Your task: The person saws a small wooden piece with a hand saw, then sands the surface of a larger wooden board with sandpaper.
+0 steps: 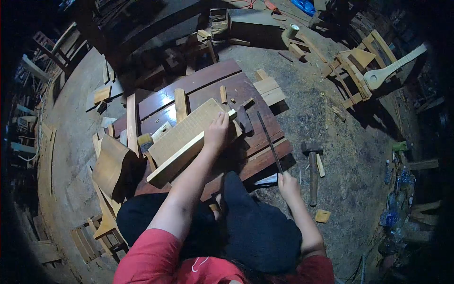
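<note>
My left hand (217, 131) is closed around the upper end of a pale wooden strip (177, 155). That strip lies slantwise along the near edge of a light brown board (185, 127), its tip poking out past my fingers. Lower right, my right hand (289, 185) grips the near end of a long, thin dark tool (269, 140), a straight bar or blade whose kind does not show. Its far end points up and left over the reddish-brown wooden panel (257, 142). Just right of the strip's tip sits a dark block (244, 119).
A hammer (312, 173) and a small wood scrap (323, 216) lie on the floor at right. A curved brown sheet (111, 166) stands at left. Beyond, a wooden frame (362, 71) carries a pale paddle-shaped piece (392, 71). A tape roll (292, 31) stands at the back.
</note>
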Demonstrator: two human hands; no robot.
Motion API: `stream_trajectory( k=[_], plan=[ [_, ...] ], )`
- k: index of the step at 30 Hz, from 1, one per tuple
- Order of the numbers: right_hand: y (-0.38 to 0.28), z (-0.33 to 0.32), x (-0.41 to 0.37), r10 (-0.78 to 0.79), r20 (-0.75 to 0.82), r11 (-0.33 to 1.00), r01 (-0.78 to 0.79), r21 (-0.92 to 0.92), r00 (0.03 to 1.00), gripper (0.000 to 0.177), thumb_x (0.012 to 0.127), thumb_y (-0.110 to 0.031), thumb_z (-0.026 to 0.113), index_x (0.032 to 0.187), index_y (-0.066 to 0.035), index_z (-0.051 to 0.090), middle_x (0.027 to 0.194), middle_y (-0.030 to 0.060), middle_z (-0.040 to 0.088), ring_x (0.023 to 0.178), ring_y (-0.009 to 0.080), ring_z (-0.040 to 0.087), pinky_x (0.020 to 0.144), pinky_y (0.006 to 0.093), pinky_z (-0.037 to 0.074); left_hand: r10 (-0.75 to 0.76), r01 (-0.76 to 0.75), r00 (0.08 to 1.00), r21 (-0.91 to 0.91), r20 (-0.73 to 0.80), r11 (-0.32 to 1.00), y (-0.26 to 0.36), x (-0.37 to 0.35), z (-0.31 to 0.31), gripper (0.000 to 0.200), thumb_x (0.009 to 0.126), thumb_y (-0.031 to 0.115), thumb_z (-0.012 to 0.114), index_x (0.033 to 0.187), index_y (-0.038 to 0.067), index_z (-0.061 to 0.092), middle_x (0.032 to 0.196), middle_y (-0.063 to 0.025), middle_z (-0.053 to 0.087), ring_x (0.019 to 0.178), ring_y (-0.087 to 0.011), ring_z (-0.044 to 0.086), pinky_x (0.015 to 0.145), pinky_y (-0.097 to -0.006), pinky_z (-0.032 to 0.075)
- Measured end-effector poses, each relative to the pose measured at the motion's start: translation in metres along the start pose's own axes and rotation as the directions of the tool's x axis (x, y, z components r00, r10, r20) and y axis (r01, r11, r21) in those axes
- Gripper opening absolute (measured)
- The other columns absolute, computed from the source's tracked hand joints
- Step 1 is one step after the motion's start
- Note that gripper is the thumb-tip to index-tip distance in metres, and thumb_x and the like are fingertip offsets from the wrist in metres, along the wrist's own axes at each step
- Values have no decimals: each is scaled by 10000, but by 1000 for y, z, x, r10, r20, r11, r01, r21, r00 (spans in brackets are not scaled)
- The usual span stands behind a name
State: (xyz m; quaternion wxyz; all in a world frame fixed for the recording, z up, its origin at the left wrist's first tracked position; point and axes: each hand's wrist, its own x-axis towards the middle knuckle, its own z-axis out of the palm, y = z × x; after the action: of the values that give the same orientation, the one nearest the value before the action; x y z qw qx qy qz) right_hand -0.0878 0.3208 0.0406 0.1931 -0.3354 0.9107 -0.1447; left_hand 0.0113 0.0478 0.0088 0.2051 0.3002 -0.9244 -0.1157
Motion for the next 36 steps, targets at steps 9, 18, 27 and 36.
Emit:
stream_trajectory(
  k=[9,18,27,36],
  plan=[
    [-2,5,7,-144,-135,982,159,105,980,247,825,-246,455,697,-35,446,638,218,530,630,412,515,536,482,393,136,-135,991,95,-7,986,13,-17,-2,413,709,83,461,1121,50,447,1124,-126,483,974,-243,503,794,-335,411],
    [-27,1,20,-136,-123,977,154,150,983,256,827,-254,454,713,-25,457,622,225,520,640,412,519,522,471,395,260,-268,963,158,69,950,-2,-7,-10,558,697,247,549,1203,84,379,1024,-81,481,917,-221,475,760,-338,405],
    [-44,7,51,-195,-154,970,214,113,969,238,826,-249,441,724,-35,463,635,214,541,612,401,529,525,477,404,-47,32,995,-173,-83,984,10,-12,-4,360,716,234,585,1036,82,526,980,-133,522,922,-299,493,779,-379,388],
    [-102,12,114,-344,-128,927,358,113,930,246,820,-272,442,732,-44,474,636,216,547,629,398,540,550,491,419,40,-46,996,-65,-79,997,-3,-7,-2,355,747,212,535,1056,40,509,1066,-161,526,1048,-341,455,859,-408,367]
  ],
)
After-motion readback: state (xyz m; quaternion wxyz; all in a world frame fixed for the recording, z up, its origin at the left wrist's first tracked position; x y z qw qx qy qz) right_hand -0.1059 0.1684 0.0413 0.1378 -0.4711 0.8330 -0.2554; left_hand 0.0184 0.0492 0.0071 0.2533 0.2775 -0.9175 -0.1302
